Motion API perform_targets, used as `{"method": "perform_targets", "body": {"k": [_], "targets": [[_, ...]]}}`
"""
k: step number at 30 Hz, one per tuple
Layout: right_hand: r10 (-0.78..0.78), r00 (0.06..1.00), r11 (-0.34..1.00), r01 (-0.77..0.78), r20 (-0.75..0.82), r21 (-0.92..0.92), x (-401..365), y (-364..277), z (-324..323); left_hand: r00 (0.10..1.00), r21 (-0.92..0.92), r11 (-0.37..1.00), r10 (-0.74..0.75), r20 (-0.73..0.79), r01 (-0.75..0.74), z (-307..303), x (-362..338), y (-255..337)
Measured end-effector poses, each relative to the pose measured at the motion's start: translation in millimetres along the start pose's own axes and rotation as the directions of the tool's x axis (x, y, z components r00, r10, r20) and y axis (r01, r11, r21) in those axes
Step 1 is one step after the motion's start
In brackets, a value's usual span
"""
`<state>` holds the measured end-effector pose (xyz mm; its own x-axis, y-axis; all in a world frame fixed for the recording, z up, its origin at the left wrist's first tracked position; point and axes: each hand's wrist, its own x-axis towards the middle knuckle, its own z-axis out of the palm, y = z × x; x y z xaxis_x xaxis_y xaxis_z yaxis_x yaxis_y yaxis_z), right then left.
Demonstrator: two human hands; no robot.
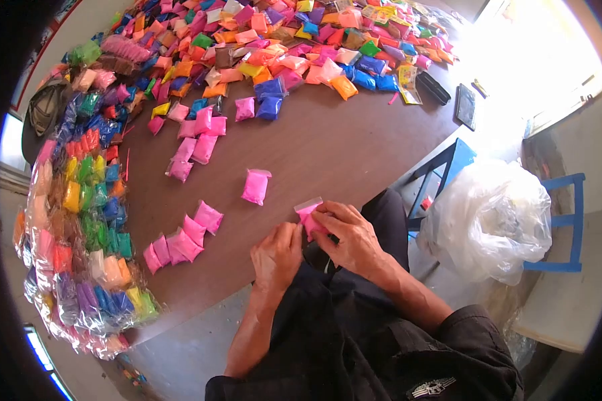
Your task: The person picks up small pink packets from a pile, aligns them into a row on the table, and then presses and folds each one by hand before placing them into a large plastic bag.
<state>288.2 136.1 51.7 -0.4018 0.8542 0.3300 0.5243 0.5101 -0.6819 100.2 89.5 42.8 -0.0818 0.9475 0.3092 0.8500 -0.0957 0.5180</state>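
Observation:
Near the table's front edge, a small clear bag filled with pink material [308, 212] is held between my two hands, its clear flap pointing up and away. My right hand [351, 237] grips it from the right, with fingers bent over its face. At the bag's left edge, my left hand [277, 257] is closed in a pinch; its fingertips are partly hidden. A single pink bag [255, 186] lies on the table just beyond my hands. To the left is a row of several pink bags [184, 244], and farther off lies another pink cluster [201, 139].
Many coloured bags [267, 40] are heaped along the far side of the brown table [328, 147]. Clear packs of coloured bags [87, 220] line the left side. A phone [465, 107] and black case [433, 87] lie far right. A white plastic sack [491, 220] sits by a blue chair [568, 220].

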Motion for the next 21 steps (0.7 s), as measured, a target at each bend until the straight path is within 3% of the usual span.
{"method": "perform_targets", "body": {"k": [2, 8, 14, 21], "targets": [[0.007, 1.0, 1.0, -0.007, 0.009, -0.004, -1, -2, -2, 1.0, 0.137, 0.99, -0.021, 0.006, 0.02, 1, 11, -7], [0.007, 1.0, 1.0, -0.007, 0.012, -0.008, 0, -1, -3, 1.0, -0.103, 0.995, -0.008, 0.006, 0.008, -13, 15, 6], [0.026, 0.999, 0.999, -0.027, -0.031, -0.03, -2, -9, 1, 0.996, 0.019, 0.996, -0.089, -0.003, 0.089, -17, 15, -9], [0.085, 0.996, 0.995, -0.086, -0.028, -0.058, 1, -11, 2, 0.996, -0.151, 0.986, -0.074, -0.05, 0.066, -20, -12, 9]]}}
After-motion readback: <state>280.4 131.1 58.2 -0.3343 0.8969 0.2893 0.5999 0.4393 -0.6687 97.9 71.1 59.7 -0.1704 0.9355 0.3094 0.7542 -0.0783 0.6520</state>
